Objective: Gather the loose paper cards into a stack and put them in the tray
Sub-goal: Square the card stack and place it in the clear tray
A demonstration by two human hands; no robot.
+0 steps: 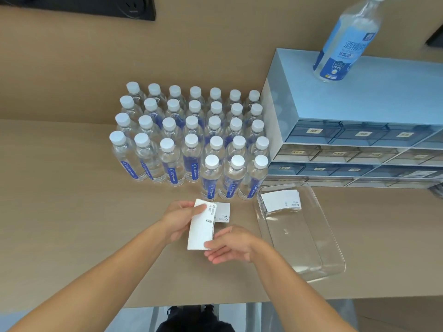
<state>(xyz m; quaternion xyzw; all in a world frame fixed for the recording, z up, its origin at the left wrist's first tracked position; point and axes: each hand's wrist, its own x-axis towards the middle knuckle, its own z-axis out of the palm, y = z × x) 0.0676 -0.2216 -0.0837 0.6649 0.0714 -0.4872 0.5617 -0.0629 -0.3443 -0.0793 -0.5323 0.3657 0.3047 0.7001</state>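
A small stack of white paper cards (201,230) is held just above the table in front of me. My left hand (178,220) grips its left side, thumb on the top corner. My right hand (230,245) touches the stack's lower right corner with its fingertips, palm turned up. One loose white card (224,212) lies flat on the table behind the stack, partly hidden by it. To the right stands a clear plastic tray (335,264) with a pile of white cards (280,201) in its far left corner.
Several rows of water bottles (191,140) with white caps stand close behind the cards. A blue drawer cabinet (359,111) sits at the back right, with a spray bottle (345,41) on top. The table's front edge (215,304) runs below my forearms.
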